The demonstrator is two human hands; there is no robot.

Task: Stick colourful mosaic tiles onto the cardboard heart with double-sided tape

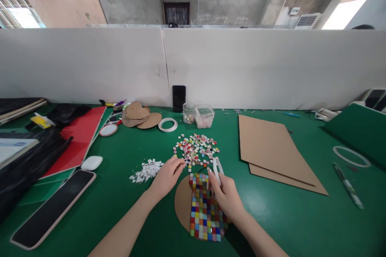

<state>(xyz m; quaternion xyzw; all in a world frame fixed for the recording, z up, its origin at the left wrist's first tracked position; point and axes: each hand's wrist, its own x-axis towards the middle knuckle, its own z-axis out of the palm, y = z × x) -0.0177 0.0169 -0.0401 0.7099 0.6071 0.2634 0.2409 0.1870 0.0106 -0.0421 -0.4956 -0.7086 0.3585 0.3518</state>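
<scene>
My left hand point(168, 174) hovers beside the pile of small coloured mosaic tiles point(197, 148). Its fingers are pressed together, and anything between them is too small to make out. White tweezers point(217, 168) are gripped in my right hand point(226, 197), over the mosaic. Rows of coloured square tiles point(200, 213) cover much of a round cardboard disc point(182, 202), whose left part shows bare brown. My right hand hides some tiles on the right side. Near my left wrist lies a heap of small white paper scraps point(146, 171).
Two clear containers point(205, 116) and a black phone point(179, 98) stand at the back. Cardboard discs point(135, 114) and a white tape ring point(168, 125) lie left of them. Cardboard sheets point(271, 148) and a pen point(348, 184) are rightward. A long dark-topped device point(54, 209) lies left.
</scene>
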